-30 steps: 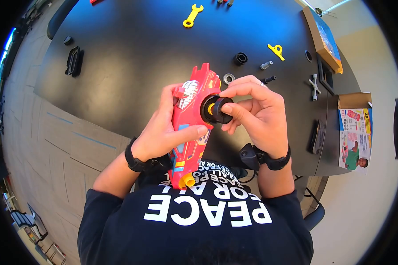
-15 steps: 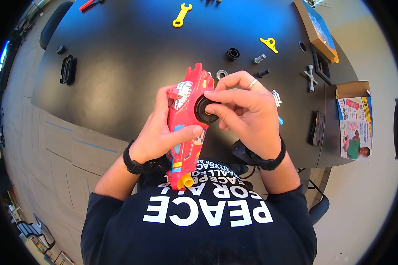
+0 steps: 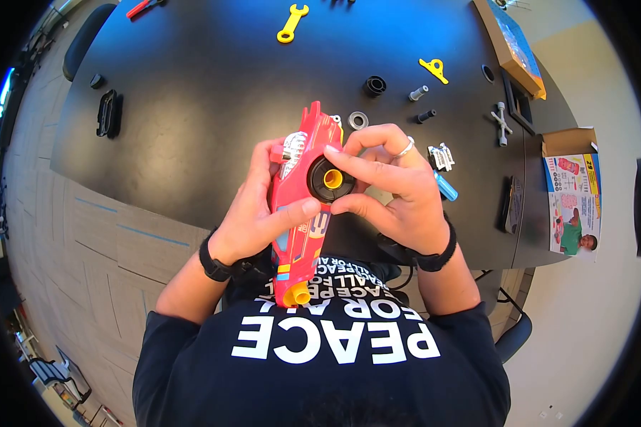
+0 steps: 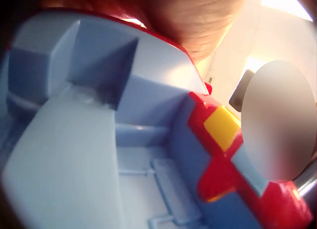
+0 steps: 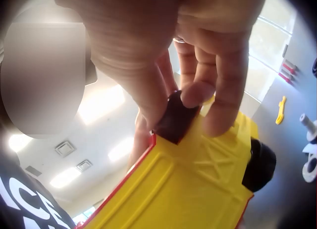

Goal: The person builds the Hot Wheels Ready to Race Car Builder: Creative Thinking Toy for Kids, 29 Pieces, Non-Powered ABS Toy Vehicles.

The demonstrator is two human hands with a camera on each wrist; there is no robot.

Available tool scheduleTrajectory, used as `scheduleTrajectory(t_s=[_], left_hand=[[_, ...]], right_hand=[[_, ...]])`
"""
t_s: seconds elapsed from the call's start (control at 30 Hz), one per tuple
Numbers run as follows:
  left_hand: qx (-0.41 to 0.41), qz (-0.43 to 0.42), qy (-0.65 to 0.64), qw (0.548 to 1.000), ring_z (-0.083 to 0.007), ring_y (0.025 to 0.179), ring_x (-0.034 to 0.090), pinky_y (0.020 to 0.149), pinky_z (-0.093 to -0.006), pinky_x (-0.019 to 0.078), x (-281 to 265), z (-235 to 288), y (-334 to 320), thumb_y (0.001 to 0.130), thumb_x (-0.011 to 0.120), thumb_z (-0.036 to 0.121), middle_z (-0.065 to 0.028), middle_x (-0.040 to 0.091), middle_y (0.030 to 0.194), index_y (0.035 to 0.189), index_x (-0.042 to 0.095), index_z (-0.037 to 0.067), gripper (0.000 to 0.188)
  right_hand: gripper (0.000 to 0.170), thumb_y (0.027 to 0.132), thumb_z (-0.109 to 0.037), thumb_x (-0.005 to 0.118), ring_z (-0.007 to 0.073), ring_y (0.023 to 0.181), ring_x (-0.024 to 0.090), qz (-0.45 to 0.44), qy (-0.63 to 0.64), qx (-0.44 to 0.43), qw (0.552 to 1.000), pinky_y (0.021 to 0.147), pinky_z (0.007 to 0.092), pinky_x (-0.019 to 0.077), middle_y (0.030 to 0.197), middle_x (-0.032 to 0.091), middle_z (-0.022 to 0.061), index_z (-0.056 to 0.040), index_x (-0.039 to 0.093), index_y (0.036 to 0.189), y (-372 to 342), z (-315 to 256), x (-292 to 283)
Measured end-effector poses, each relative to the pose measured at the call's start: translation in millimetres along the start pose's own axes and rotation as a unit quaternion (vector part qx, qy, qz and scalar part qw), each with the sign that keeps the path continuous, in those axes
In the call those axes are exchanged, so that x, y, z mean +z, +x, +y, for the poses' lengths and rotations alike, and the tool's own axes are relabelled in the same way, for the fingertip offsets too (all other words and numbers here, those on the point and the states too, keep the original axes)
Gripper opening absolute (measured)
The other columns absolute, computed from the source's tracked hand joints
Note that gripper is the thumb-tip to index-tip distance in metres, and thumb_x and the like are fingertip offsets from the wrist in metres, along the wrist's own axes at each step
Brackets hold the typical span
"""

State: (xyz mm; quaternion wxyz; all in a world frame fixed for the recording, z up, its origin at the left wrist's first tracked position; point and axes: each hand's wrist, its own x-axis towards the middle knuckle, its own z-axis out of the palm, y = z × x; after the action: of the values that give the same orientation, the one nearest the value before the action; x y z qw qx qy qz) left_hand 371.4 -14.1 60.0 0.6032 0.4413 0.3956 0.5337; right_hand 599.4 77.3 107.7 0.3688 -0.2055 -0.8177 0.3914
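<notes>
A red toy car (image 3: 295,249) with a yellow nozzle-like end is held upright over the person's lap. The left hand (image 3: 253,206) grips its body, thumb laid along the near side. On the car's right side sits a black wheel (image 3: 319,191) with a yellow hub at its centre. The right hand (image 3: 406,185) holds that wheel at its rim between thumb and fingers. In the right wrist view, the car's yellow underside (image 5: 173,189) faces the camera, with a second black wheel (image 5: 261,164) on the opposite side. The left wrist view shows its light-blue interior (image 4: 64,164).
Beyond the hands lie a grey ring (image 3: 357,122), a black cylindrical part (image 3: 375,86), a grey bolt (image 3: 419,93) and a black bolt (image 3: 426,116). A yellow wrench (image 3: 292,25) is farther off. Rightward are a grey cross wrench (image 3: 502,124) and a printed box (image 3: 573,199).
The black wheel, pinched at an angle off the car's side, now lies flat against it with the yellow hub showing. The right fingers have shifted from the wheel's face to its rim.
</notes>
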Motion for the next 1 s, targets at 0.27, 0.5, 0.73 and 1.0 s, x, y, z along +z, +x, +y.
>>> scheduleTrajectory(t_s=[0.27,0.5,0.73,1.0], left_hand=[[0.009,0.072,-0.051,0.996,-0.0271,0.123,0.074,0.100,-0.0468,0.0676,-18,-2,-2,0.097,0.084,0.038,-0.0162,0.061,0.149,0.168,0.030,0.008,0.094],[-0.017,0.068,-0.152,0.986,-0.0251,0.115,0.076,0.095,-0.0481,0.0701,-45,-18,-5,0.105,0.074,0.037,-0.0160,0.063,0.141,0.159,0.035,0.010,0.073],[-0.030,0.070,-0.121,0.990,-0.0231,0.113,0.076,0.093,-0.0467,0.0704,-39,-32,-2,0.103,0.076,0.041,-0.0149,0.064,0.138,0.157,0.036,0.010,0.074],[-0.042,0.109,-0.088,0.989,-0.0244,0.109,0.078,0.092,-0.0471,0.0702,-42,-39,-8,0.106,0.073,0.044,-0.0142,0.064,0.139,0.158,0.039,0.008,0.072]], right_hand=[[0.043,0.094,-0.007,0.090,0.0102,0.087,0.069,0.139,-0.045,0.177,0.973,0.068,0.0266,0.0589,0.126,0.073,0.0103,-0.0036,0.079,0.135,-8,20,-19],[0.042,0.092,-0.016,0.091,0.0224,0.085,0.071,0.066,-0.299,0.248,0.919,0.077,0.0371,0.0573,0.120,0.075,0.0129,-0.0022,0.078,0.129,-35,61,-48],[0.040,0.090,-0.014,0.090,0.0416,0.111,0.072,0.082,-0.345,0.216,0.910,0.095,0.0487,0.0589,0.123,0.073,0.0173,-0.0029,0.077,0.126,-15,82,-49],[0.032,0.086,-0.010,0.093,0.0403,0.103,0.074,0.107,-0.451,0.258,0.848,0.091,0.0471,0.0605,0.106,0.075,0.0196,0.0005,0.081,0.114,-17,135,-106]])
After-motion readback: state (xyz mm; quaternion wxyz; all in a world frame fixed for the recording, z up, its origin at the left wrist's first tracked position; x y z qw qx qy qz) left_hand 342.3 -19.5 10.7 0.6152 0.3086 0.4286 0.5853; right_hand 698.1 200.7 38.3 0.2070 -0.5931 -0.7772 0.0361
